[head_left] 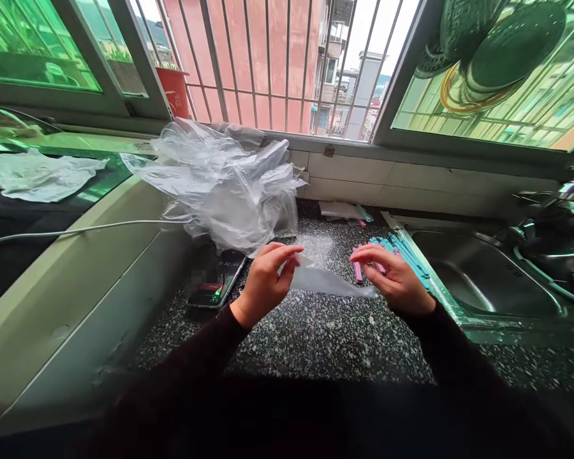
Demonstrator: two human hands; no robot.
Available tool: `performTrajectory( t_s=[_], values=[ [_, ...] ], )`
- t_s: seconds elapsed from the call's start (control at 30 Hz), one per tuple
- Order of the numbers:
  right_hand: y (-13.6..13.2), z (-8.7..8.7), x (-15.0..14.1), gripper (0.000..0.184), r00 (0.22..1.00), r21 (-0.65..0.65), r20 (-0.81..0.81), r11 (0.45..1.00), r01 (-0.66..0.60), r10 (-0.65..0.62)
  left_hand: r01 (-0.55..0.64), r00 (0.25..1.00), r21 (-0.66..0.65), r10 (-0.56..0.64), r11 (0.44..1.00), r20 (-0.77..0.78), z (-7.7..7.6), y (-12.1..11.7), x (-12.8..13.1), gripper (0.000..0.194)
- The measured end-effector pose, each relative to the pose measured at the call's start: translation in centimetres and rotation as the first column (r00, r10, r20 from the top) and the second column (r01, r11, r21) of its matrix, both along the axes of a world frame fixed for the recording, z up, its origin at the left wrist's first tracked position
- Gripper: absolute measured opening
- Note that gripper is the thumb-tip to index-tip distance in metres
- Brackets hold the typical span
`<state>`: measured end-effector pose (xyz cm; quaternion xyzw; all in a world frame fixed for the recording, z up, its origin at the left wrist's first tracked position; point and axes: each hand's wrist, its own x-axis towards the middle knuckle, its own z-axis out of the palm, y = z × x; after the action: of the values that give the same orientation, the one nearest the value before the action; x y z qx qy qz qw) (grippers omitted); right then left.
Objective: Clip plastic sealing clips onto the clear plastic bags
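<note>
My left hand [269,275] hovers over the counter, its thumb and fingers apart, with nothing visible between them. Facing it, my right hand [396,279] is also held with thumb and fingers apart, seemingly holding nothing. A flat clear plastic bag [328,282] lies on the speckled counter between the two hands; its left end is partly behind my left hand. Several pink sealing clips [358,273] lie behind my right hand's fingers and are partly hidden by them. Longer turquoise clips [408,252] lie just beyond, along the sink's edge.
A heap of clear plastic bags [229,185] stands behind my left hand. A phone showing a timer [217,280] lies left of it, near a white cable [90,226]. A steel sink [459,274] is on the right. A small flat packet [339,211] lies near the tiled wall.
</note>
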<state>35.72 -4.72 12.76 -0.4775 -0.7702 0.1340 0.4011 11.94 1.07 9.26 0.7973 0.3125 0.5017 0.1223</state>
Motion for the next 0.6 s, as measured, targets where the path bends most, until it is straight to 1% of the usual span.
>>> performTrajectory(
  t_s=[0.03, 0.1, 0.2, 0.27, 0.33, 0.4, 0.43, 0.47, 0.5, 0.53, 0.6],
  values=[
    [0.4, 0.5, -0.4, 0.015, 1.0, 0.009, -0.01, 1.0, 0.018, -0.018, -0.005, 1.0, 0.035, 0.004, 0.999, 0.004, 0.6, 0.2, 0.2, 0.02],
    [1.3, 1.0, -1.1, 0.019, 1.0, 0.006, -0.01, 1.0, 0.02, -0.019, -0.005, 1.0, 0.086, 0.004, 0.996, 0.006, 1.5, 0.4, 0.6, 0.022],
    [2.8, 0.5, -2.2, 0.024, 0.998, -0.059, 0.05, 0.998, -0.031, 0.034, 0.049, 0.999, 0.069, -0.05, 0.996, 0.006, 2.7, 0.9, 1.0, 0.024],
    [3.5, -0.1, -2.9, 0.023, 0.999, -0.136, 0.021, 0.99, -0.038, 0.041, 0.094, 0.995, -0.003, -0.094, 0.996, 0.024, 3.4, 1.3, 1.0, 0.026],
    [3.7, -0.7, -3.2, 0.028, 0.994, -0.226, -0.095, 0.971, -0.074, 0.054, 0.116, 0.992, -0.096, -0.111, 0.989, 0.06, 3.9, 1.9, 0.5, 0.032],
    [3.6, -1.2, -3.0, 0.031, 0.968, -0.298, -0.246, 0.948, -0.116, 0.042, 0.132, 0.987, -0.201, -0.111, 0.971, 0.113, 3.7, 2.9, -0.2, 0.039],
    [3.5, -1.5, -2.7, 0.032, 0.949, -0.324, -0.314, 0.938, -0.126, 0.019, 0.152, 0.981, -0.262, -0.114, 0.953, 0.154, 3.3, 3.4, -0.6, 0.041],
    [3.5, -1.9, -2.3, 0.032, 0.927, -0.342, -0.375, 0.931, -0.126, -0.013, 0.189, 0.97, -0.334, -0.122, 0.923, 0.212, 2.7, 3.9, -0.9, 0.041],
    [3.4, -2.3, -1.9, 0.032, 0.904, -0.362, -0.425, 0.924, -0.124, -0.046, 0.246, 0.947, -0.412, -0.127, 0.878, 0.294, 1.9, 4.4, -1.0, 0.042],
    [3.4, -2.8, -1.6, 0.032, 0.88, -0.382, -0.469, 0.916, -0.124, -0.077, 0.321, 0.911, -0.485, -0.125, 0.814, 0.393, 0.9, 4.9, -1.0, 0.047],
    [3.6, -4.1, -1.0, 0.032, 0.812, -0.417, -0.564, 0.901, -0.124, -0.149, 0.494, 0.815, -0.585, -0.108, 0.643, 0.569, -1.2, 5.4, -0.5, 0.057]
  ],
)
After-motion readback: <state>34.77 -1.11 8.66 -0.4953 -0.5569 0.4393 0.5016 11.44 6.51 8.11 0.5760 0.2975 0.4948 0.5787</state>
